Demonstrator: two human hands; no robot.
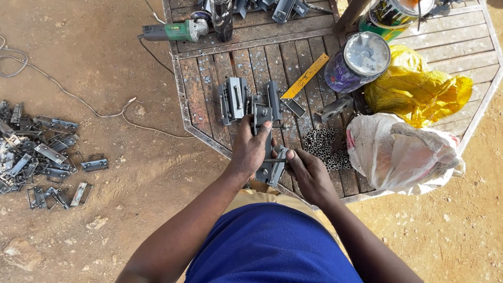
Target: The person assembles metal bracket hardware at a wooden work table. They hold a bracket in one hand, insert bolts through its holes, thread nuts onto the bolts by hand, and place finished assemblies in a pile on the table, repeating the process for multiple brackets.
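— What lies at your left?

— A heap of metal brackets on the dirt ground. My left hand grips a grey metal latch upright at the surface edge.

— And your right?

— My right hand pinches a thin pin against the latch; small tubes lie just beside it.

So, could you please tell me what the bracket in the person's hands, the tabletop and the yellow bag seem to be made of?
The bracket, held by the left hand and right hand, looks like bare grey steel with a dull sheen. The tabletop seems to be weathered wooden slats in a rusty metal frame. The yellow bag is probably thin plastic, crumpled and glossy.
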